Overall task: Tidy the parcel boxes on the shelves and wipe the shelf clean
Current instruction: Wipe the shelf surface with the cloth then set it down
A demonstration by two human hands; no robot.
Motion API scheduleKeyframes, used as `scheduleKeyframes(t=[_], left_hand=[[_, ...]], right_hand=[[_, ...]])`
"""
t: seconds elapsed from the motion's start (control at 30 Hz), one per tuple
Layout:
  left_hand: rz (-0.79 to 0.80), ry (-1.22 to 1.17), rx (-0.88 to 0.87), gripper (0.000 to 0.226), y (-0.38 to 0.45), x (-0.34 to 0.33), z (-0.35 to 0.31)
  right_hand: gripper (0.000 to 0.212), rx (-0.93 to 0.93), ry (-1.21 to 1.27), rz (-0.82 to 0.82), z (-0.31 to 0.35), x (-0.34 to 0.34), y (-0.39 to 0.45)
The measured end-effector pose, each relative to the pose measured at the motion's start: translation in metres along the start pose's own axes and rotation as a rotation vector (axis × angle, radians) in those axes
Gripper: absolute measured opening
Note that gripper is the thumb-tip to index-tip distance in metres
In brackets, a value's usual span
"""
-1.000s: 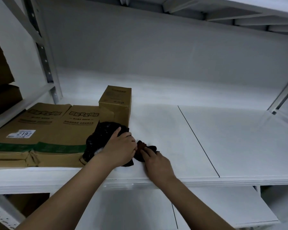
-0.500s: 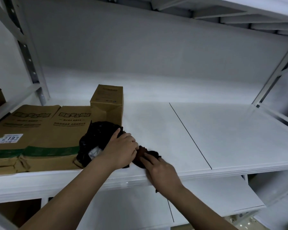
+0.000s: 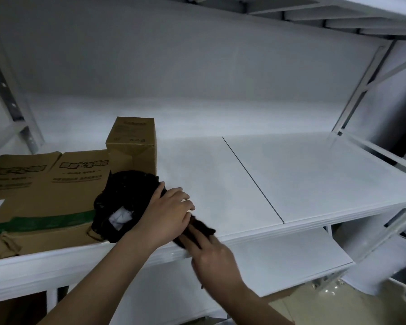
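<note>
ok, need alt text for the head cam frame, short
Two bare hands work a dark cloth at the front edge of a white shelf: the left hand rests on a black bag, the right hand lies on the cloth. Left of them sit flat cardboard boxes and one small upright box.

Both hands meet at the shelf front edge. The left hand rests on a black bag beside cardboard boxes. The right hand touches a dark cloth.
</note>
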State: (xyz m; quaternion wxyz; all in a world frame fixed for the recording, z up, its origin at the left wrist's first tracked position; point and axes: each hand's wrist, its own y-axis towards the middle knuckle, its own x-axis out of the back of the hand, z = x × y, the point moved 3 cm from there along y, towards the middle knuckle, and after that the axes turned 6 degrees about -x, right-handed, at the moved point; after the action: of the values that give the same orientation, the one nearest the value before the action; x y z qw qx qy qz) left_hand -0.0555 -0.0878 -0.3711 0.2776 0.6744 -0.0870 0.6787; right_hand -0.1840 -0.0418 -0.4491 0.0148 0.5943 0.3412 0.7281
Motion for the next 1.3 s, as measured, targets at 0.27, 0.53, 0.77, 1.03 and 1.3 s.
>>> scheduleKeyframes(t=[0.27,0.53,0.77,1.03,1.3], left_hand=[[0.014,-0.133,0.118,0.036,0.018,-0.005,-0.028],[-0.021,-0.066,0.099,0.021,0.039,-0.009,-0.073],[-0.077,0.060,0.022,0.015,0.052,-0.010,-0.094],[-0.187,0.026,0.076,0.024,0.048,-0.008,-0.074],[-0.119,-0.011,0.212,0.023,0.016,0.007,-0.043]], right_hand=[[0.059,0.117,-0.036,0.023,-0.055,0.013,-0.017],[0.068,0.008,-0.012,0.068,-0.148,0.041,-0.033],[0.069,-0.242,-0.019,0.081,-0.206,0.053,-0.055],[0.064,-0.208,-0.032,0.012,-0.155,0.042,-0.056],[0.063,0.001,0.117,0.057,-0.066,0.017,-0.023]])
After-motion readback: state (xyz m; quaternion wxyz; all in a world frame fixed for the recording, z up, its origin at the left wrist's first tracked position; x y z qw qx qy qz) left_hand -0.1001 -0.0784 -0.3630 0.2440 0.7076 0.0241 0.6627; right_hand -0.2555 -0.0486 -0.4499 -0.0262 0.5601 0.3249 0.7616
